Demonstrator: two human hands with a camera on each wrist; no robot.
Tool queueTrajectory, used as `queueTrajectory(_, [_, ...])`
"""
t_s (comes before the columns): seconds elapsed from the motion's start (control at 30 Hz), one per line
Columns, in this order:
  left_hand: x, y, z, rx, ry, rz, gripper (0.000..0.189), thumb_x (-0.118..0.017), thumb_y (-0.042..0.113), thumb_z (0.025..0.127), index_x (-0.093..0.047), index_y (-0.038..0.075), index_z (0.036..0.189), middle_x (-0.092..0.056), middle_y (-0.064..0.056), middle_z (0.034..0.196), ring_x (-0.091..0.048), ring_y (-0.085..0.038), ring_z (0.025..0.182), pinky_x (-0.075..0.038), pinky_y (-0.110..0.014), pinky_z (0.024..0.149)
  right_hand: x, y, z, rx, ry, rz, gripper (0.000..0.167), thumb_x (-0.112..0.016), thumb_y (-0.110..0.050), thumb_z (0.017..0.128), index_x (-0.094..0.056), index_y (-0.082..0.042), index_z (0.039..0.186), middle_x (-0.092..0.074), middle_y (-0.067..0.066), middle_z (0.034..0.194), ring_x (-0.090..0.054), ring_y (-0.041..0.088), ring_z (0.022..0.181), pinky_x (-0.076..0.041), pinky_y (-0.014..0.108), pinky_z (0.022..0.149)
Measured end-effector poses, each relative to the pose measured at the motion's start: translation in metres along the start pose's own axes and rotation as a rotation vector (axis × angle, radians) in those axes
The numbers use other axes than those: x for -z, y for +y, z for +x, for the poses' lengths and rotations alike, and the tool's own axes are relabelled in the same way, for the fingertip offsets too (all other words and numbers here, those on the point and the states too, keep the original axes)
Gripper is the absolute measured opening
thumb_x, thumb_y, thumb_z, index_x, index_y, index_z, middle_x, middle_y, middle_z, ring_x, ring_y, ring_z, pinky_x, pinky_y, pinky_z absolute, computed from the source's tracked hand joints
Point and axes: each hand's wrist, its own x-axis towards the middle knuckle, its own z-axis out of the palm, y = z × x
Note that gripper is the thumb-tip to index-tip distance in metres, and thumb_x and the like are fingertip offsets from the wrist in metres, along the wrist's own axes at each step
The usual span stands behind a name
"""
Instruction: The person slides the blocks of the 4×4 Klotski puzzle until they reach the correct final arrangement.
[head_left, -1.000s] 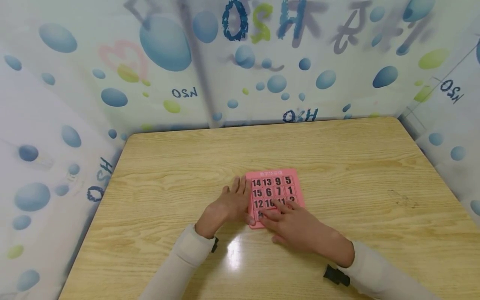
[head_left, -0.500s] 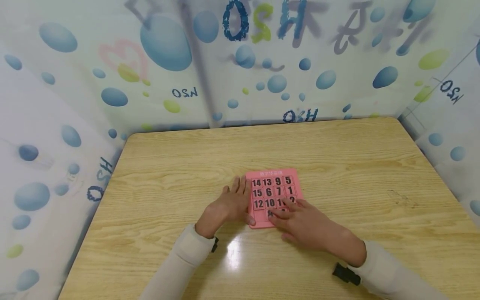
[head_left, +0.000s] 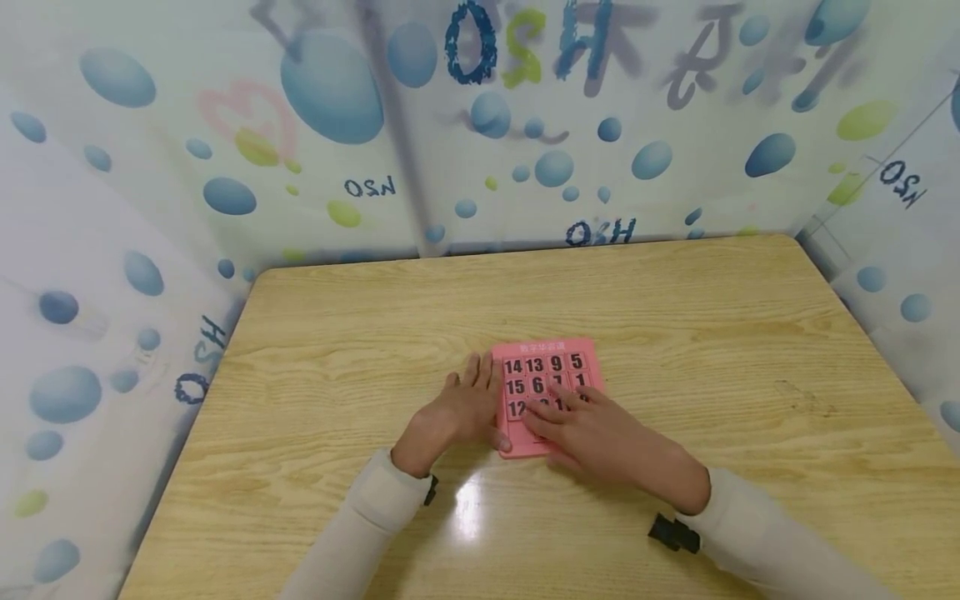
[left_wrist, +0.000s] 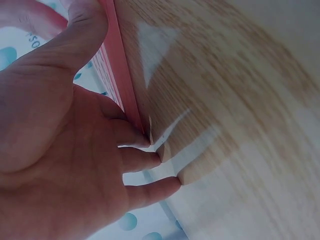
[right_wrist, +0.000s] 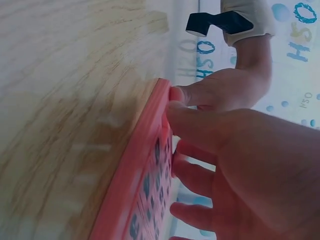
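A pink number sliding puzzle point(head_left: 501, 421) lies on the wooden table, its numbered tiles point(head_left: 537, 385) set in rows. My left hand point(head_left: 461, 408) rests along its left side, fingers extended, with the thumb at the near left corner. In the left wrist view, the fingers point(left_wrist: 150, 192) lie straight beside the pink edge. My right hand point(head_left: 607, 437) is over the puzzle's lower right part, its fingertips on the lower tiles. Its thumb point(right_wrist: 192, 120) is near the frame's edge in the right wrist view. The bottom left slot shows no tile, and the right hand hides much of the bottom row.
The light wooden table point(head_left: 360, 333) reaches to a wall covering point(head_left: 450, 158) printed with blue and green bubbles. Dark straps with small mounts point(head_left: 675, 533) sit at the wrists, by the pale sleeves point(head_left: 772, 533).
A bottom-row tile has slid right, leaving the bottom left slot without a tile. The right hand first shifted right, then up and left over the tiles. The left hand has stayed put.
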Motion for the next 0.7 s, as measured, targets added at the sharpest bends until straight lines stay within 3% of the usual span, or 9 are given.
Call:
queueTrajectory(0.27, [0.000,0.000,0.001,0.000,0.002,-0.002,0.118,-0.072,0.055,0.081,-0.002,0.000,0.158,0.006,-0.020,0.165,0.005,-0.036,0.152,-0.015,-0.054,0.122,-0.004,0.000,0.015,-0.027,-0.018,-0.001,0.053,-0.052,-0.044,0.100,-0.050,-0.019,0.147,-0.046,0.003,0.154,-0.036,0.039,0.143,-0.032,0.061,0.113])
queueTrajectory(0.7, [-0.001,-0.001,0.001,0.002,0.003,-0.007,0.117,-0.072,0.054,0.081,-0.002,0.001,0.158,0.006,-0.019,0.165,0.005,-0.036,0.153,-0.015,-0.055,0.122,-0.005,-0.006,0.013,-0.017,-0.020,-0.061,0.055,-0.053,-0.049,0.099,-0.053,-0.020,0.145,-0.048,0.003,0.152,-0.039,0.040,0.142,-0.035,0.059,0.112])
